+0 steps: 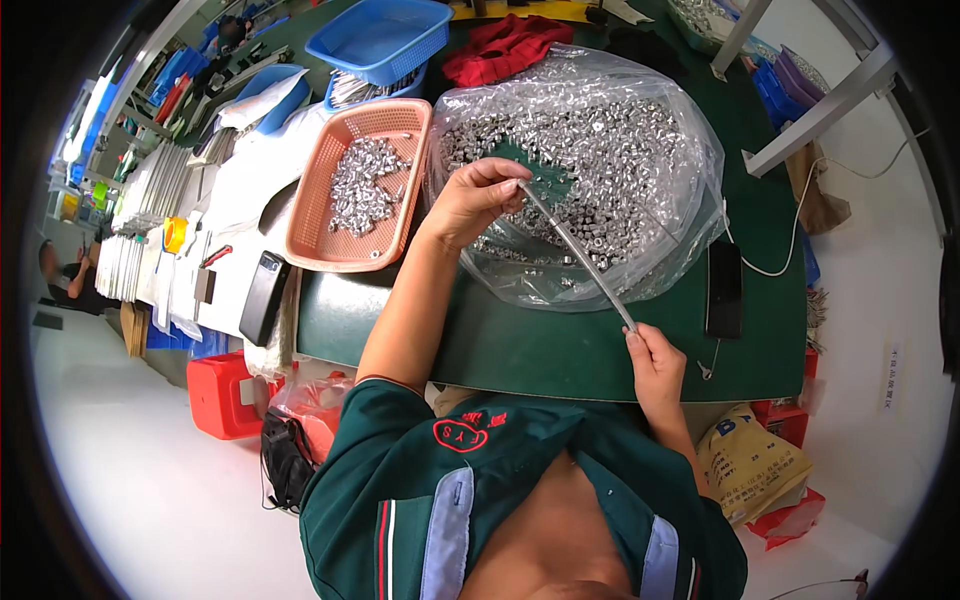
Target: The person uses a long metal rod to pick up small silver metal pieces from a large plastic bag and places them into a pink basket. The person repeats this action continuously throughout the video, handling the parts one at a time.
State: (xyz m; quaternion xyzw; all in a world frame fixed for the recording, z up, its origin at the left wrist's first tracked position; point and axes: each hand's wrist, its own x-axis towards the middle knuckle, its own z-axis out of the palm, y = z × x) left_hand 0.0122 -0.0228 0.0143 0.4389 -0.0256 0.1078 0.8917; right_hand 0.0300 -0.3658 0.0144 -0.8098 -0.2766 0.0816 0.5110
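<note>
A thin silvery rod (580, 253) slants across the front of a clear plastic bag (500, 283). My left hand (470, 205) is closed at its far end, thumb and fingers pinched together. Whether a small part sits at that fingertip is too fine to tell. At the near end, my right hand (656, 368) pinches the rod between thumb and fingers, just over the table's front edge. Many small shiny metal pieces (640, 150) lie heaped in the spread-out bag beneath. An orange-pink mesh basket (308, 215) left of my left hand contains more small metal pieces (365, 190).
The green table (400, 320) carries a black phone (724, 290) at right and a dark case (263, 298) at left. Behind are blue baskets (385, 40) and red cloth (508, 50). A metal frame leg (820, 115) stands at right; a white cable (790, 255) hangs nearby.
</note>
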